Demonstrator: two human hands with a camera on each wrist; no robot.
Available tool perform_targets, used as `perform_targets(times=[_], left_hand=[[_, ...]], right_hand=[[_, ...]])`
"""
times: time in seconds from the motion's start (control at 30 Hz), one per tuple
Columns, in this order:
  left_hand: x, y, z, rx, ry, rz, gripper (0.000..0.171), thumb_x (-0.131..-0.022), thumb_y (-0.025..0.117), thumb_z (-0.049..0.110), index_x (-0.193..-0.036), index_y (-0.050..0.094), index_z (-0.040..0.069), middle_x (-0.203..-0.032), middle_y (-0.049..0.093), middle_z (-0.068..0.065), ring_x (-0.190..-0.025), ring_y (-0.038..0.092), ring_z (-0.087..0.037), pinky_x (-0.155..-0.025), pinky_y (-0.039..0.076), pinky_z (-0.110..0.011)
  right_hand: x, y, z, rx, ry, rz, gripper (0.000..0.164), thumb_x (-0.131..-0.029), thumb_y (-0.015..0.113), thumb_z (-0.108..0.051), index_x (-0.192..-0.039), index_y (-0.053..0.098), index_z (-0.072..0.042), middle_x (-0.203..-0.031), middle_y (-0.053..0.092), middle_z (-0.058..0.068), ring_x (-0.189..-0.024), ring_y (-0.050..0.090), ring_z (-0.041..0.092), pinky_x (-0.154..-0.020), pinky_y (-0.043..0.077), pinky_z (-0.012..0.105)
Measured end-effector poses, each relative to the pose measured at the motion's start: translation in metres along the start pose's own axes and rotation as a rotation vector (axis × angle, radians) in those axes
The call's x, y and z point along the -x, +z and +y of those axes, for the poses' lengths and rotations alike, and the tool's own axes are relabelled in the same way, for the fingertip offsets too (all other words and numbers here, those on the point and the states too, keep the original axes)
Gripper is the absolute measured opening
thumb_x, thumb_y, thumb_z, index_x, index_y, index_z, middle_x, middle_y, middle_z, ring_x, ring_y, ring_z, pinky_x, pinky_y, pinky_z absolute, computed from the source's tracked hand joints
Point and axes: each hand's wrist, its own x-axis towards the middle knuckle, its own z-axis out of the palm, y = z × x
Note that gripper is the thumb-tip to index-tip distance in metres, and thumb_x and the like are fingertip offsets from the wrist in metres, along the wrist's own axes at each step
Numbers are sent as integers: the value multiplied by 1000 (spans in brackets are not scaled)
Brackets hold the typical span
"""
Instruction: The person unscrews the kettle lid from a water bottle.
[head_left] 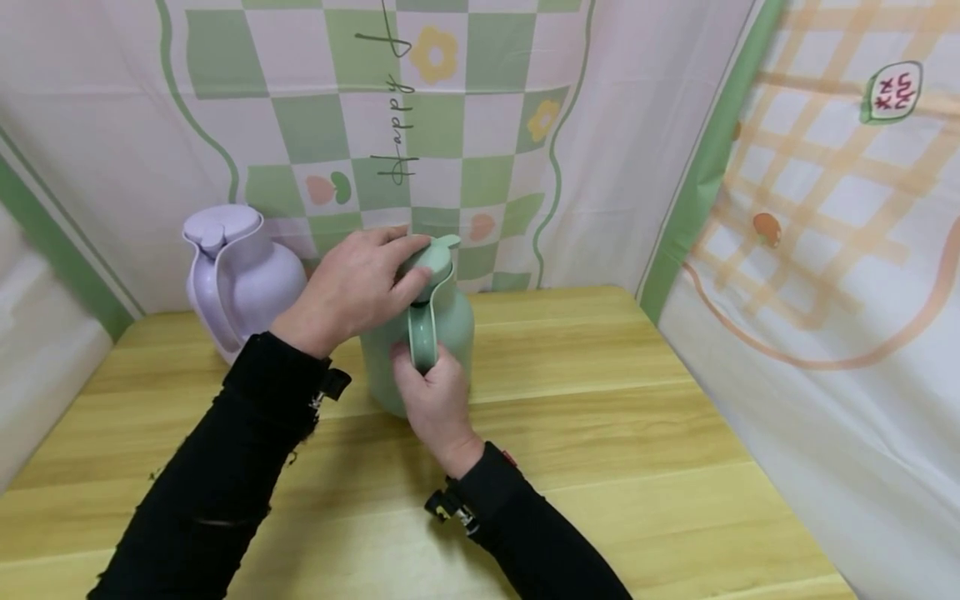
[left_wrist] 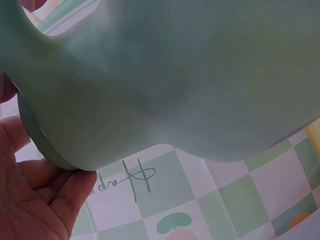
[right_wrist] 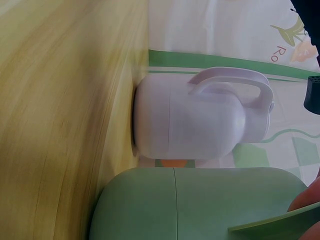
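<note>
A green vacuum jug [head_left: 454,329] stands upright on the wooden table, its handle [head_left: 423,337] turned towards me. My left hand [head_left: 357,279] grips the green lid [head_left: 435,265] from the left, with fingers over its far side and thumb on the near side. In the left wrist view, the fingertips [left_wrist: 75,192] bend round the rim at the jug's mouth. Lower down, my right hand [head_left: 441,400] holds the handle, thumb against it. The right wrist view shows the green jug's body [right_wrist: 150,205] standing on the table, with only a bit of that hand at the edge.
A lilac vacuum jug [head_left: 262,283] of similar shape stands behind and left of the green one, near the back edge of the wooden table [head_left: 585,400]. Behind the table hangs a checkered cloth [head_left: 427,125]; another patterned cloth [head_left: 825,250] covers the right side.
</note>
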Motion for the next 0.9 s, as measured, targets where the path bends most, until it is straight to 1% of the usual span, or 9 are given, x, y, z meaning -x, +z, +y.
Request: perform_targets(times=[0.1, 0.17, 0.4, 0.47, 0.67, 0.73, 0.9], left_hand=[[0, 2, 0, -7, 27, 56, 52, -100, 44, 45, -133, 61, 8, -130, 60, -18, -117, 55, -33, -99, 43, -49], [0, 3, 0, -12, 30, 82, 52, -99, 46, 46, -131, 63, 8, -127, 62, -17, -115, 56, -33, -98, 44, -49], [0, 7, 3, -52, -14, 144, 54, -96, 48, 53, -126, 67, 12, -119, 66, -15, -112, 56, -33, -96, 42, -50], [-1, 9, 4, -62, -35, 151, 55, -95, 49, 55, -125, 67, 12, -116, 66, -15, -110, 55, -33, -94, 42, -49], [0, 9, 6, -77, -102, 147, 62, -92, 49, 62, -123, 67, 12, -115, 64, -17, -103, 53, -33, -88, 41, -47], [0, 9, 6, -81, -113, 149, 64, -91, 50, 64, -122, 67, 11, -115, 63, -18, -101, 52, -33, -86, 41, -47], [1, 9, 6, -87, -112, 163, 67, -90, 49, 67, -122, 68, 12, -112, 64, -18, -98, 51, -32, -84, 40, -47]], right_hand=[[0, 0, 1, -5, -2, -4, 45, -95, 57, -13, -61, 28, -13, -54, 23, -5, -48, 22, 14, -49, 24, 27], [0, 0, 1, 1, -1, -1, 45, -95, 57, -14, -61, 27, -14, -55, 22, -5, -48, 22, 14, -50, 23, 27], [1, 0, 0, 6, 1, 2, 45, -95, 57, -14, -61, 27, -13, -55, 21, -4, -49, 20, 13, -50, 23, 26], [1, 0, -1, 4, -1, 1, 45, -95, 57, -14, -61, 27, -13, -54, 22, -5, -48, 21, 13, -49, 23, 26], [0, 5, 24, 38, 20, 18, 47, -95, 59, -24, -60, 29, -15, -54, 23, -5, -47, 23, 14, -48, 25, 28], [0, 6, 31, 49, 21, 22, 48, -95, 60, -29, -60, 29, -15, -53, 24, -4, -47, 24, 14, -47, 25, 28], [1, 5, 34, 32, 6, 11, 49, -96, 58, -36, -61, 30, -15, -53, 25, -1, -46, 25, 16, -46, 26, 29]])
